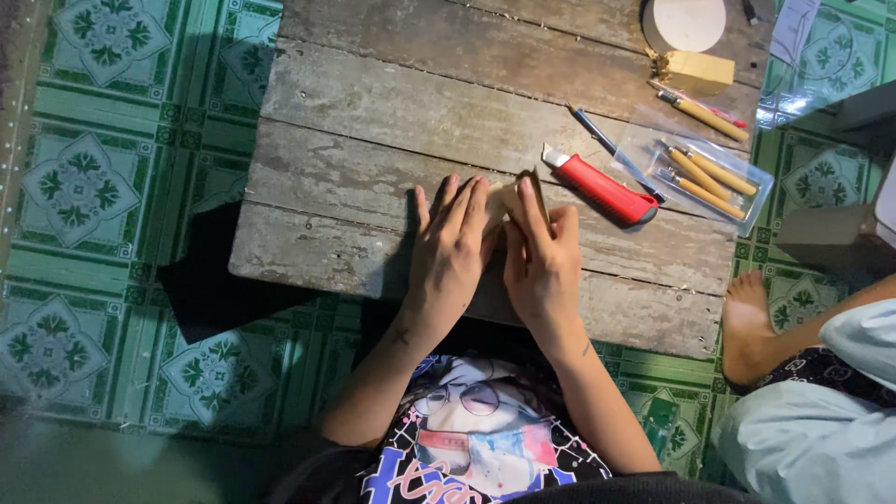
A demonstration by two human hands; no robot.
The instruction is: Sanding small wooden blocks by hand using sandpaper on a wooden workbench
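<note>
Head view: both hands at work on a low, weathered plank table (392, 121) set over green patterned floor tiles (103, 177). Left hand (451, 252) laid flat, fingers spread, pressing a pale wood piece (505, 201) to the boards near the table's front edge. Right hand (541, 266) pinching a thin brown sheet (532, 185) against that piece. Just right: a red utility knife (602, 187), a blue pen (611, 149), a clear packet of wooden-handled carving tools (709, 173). Far right, another person's bare foot (749, 327).
</note>
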